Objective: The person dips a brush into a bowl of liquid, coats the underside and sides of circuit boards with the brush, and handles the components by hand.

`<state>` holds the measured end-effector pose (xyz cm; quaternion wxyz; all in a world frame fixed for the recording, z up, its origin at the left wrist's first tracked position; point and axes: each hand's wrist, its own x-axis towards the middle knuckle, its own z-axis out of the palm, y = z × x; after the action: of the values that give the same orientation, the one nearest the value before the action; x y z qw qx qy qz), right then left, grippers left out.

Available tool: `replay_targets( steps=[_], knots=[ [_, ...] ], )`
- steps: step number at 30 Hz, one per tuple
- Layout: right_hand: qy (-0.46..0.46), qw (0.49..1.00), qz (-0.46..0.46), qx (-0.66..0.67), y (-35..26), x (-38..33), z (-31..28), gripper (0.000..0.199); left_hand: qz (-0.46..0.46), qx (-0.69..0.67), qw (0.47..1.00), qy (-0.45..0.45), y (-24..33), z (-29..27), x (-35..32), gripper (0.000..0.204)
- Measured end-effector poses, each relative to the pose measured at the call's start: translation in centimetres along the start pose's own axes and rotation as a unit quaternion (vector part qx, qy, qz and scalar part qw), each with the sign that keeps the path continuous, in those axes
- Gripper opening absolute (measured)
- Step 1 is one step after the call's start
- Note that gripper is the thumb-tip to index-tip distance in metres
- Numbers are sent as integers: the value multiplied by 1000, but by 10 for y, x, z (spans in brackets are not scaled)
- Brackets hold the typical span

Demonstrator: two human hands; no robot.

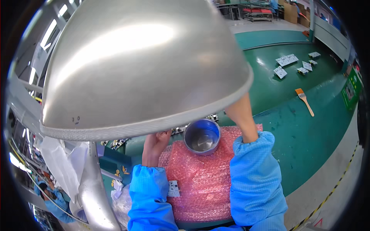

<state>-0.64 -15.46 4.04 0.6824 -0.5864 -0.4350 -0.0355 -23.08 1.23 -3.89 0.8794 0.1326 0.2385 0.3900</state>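
A large silver metal hood point(146, 73) covers much of the upper view and hides part of both hands. My left hand point(156, 148) is just below its rim, left of a round metal cup point(202, 138). Its visible fingers are curled in; what they hold, if anything, is hidden. The wrist of my right hand point(243, 115) goes up behind the hood's right edge, so those fingers do not show. The cup stands on pink bubble wrap point(204, 181) between my forearms. A small white circuit board point(174, 188) lies beside my left sleeve, at the wrap's left edge.
Several white circuit boards point(287, 60) lie at the far right of the green table point(285, 142). Nearer is a wooden-handled brush point(305, 101). More circuit boards point(118, 143) show under the hood at left. A silver arm point(94, 192) and clear plastic point(122, 206) flank my left sleeve.
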Motion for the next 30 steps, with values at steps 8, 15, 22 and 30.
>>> replay_targets(
  steps=[8, 15, 22, 30],
  knots=[
    [-10, 996, 70, 60, 0, 8, -5, 24, 0, 289, 951, -112, 29, -62, 116, 36],
    [-4, 997, 57, 48, -1, 11, -22, 21, 245, 773, 584, 24, 30, -17, 112, 18],
    [-16, 997, 36, 68, -4, 12, -23, 18, 167, 905, 356, -162, 32, 9, 46, 26],
    [-60, 996, 34, 61, -5, 10, -21, 21, 198, 927, 246, -201, 27, 6, 41, 31]
  ],
)
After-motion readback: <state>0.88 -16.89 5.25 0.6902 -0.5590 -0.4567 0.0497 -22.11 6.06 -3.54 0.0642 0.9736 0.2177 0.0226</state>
